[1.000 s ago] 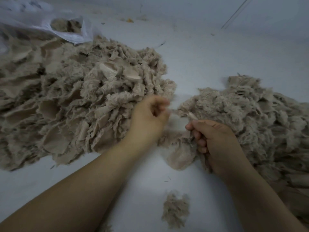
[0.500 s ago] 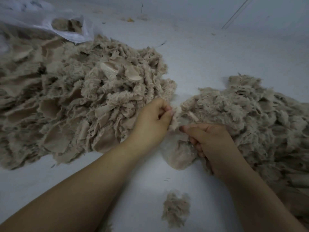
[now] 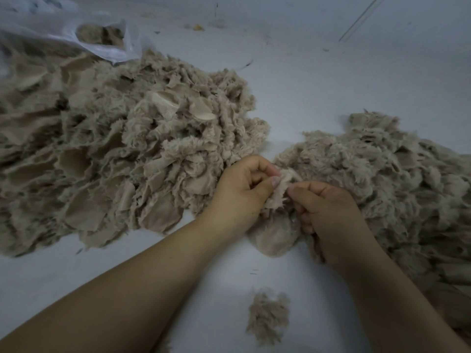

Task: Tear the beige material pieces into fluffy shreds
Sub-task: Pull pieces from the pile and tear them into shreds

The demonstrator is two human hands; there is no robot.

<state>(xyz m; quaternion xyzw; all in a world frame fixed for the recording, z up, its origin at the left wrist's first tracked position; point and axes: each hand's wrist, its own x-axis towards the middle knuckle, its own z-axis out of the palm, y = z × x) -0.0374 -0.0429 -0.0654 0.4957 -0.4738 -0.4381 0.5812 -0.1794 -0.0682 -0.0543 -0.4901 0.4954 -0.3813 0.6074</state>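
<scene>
White table (image 3: 318,80) carried everything, and near its middle a beige material piece (image 3: 279,192) was pinched between both hands, the left hand (image 3: 239,197) curling thumb and fingers round its upper edge and the right hand (image 3: 328,215) gripping it just beside. Large heaps of beige pieces (image 3: 114,161) lay to the left and fluffy shreds (image 3: 382,179) to the right, with a small tuft (image 3: 267,317) below the hands and a clear plastic bag (image 3: 84,34) at the far left.

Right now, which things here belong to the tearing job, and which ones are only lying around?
Part of the job:
- left hand and right hand, both pinching one beige piece
- big pile on the left
- pile on the right
- small fluffy tuft near the arms

Just lying about:
- clear plastic bag, far left
- yellowish scrap on the white surface
</scene>
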